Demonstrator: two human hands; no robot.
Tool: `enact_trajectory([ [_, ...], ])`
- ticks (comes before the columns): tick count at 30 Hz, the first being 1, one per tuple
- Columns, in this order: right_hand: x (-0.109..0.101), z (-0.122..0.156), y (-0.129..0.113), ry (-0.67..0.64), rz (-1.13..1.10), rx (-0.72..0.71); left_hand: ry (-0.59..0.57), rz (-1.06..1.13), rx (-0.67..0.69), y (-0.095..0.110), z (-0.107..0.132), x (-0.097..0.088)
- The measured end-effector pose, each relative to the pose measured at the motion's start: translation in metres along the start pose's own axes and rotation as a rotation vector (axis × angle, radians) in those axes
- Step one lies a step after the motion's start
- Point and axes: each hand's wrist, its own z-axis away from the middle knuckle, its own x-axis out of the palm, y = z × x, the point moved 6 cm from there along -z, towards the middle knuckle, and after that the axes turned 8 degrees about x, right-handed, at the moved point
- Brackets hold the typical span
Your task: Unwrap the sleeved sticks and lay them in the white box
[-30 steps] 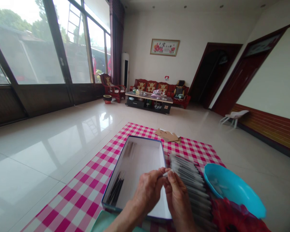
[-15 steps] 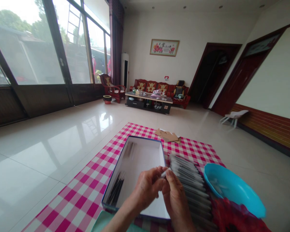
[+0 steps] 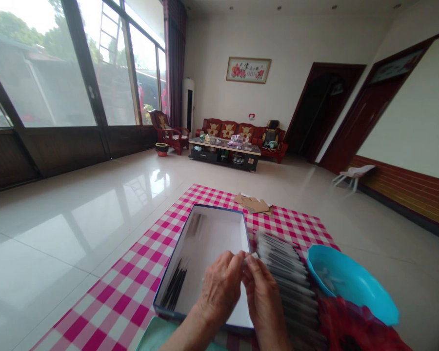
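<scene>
My left hand (image 3: 219,290) and my right hand (image 3: 263,300) meet above the near end of a shallow white box (image 3: 219,234) with a blue rim. Both pinch one small pale thin piece (image 3: 249,259) between their fingertips. Thin dark sticks (image 3: 175,287) lie in the box along its left side. A row of overlapping grey packets (image 3: 285,273) runs beside the box on the right, just past my right hand.
A pink and white checked cloth (image 3: 131,297) covers the table. A turquoise bowl (image 3: 351,287) stands at the right, red fabric (image 3: 351,326) before it. Brown cardboard pieces (image 3: 254,204) lie at the far end. A sofa and coffee table (image 3: 225,151) stand across the tiled room.
My two hands have shifted slightly to the left and down with the small piece still pinched between them. The view has tilted a little.
</scene>
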Motion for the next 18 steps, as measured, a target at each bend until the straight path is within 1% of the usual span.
enact_trajectory([
  [3, -0.002, -0.001, -0.003, -0.016, 0.06, -0.023, -0.029, 0.215, -0.005, 0.0, -0.003, -0.005],
  [5, -0.002, -0.002, -0.003, -0.039, 0.085, -0.02, -0.052, 0.359, -0.045, -0.004, -0.005, -0.009],
  [7, -0.002, -0.002, 0.0, -0.069, 0.1, -0.01, -0.118, 0.489, -0.113, -0.009, -0.005, -0.008],
  [10, 0.0, -0.002, 0.001, -0.128, 0.1, 0.022, -0.231, 0.748, -0.242, -0.019, -0.003, -0.001],
  [11, -0.001, -0.003, -0.001, -0.131, 0.079, 0.023, -0.262, 0.839, -0.289, -0.022, -0.002, 0.003],
  [13, -0.006, -0.005, -0.013, -0.097, 0.009, 0.006, -0.313, 0.994, -0.395, -0.028, 0.001, 0.011],
  [14, -0.01, -0.006, -0.02, -0.071, -0.023, -0.01, -0.322, 1.052, -0.446, -0.031, 0.002, 0.014],
  [16, -0.015, -0.008, -0.034, -0.036, -0.044, -0.038, -0.299, 1.116, -0.513, -0.035, 0.003, 0.017],
  [18, -0.017, -0.009, -0.039, -0.03, 0.005, -0.028, -0.251, 1.121, -0.513, -0.037, 0.001, 0.017],
])
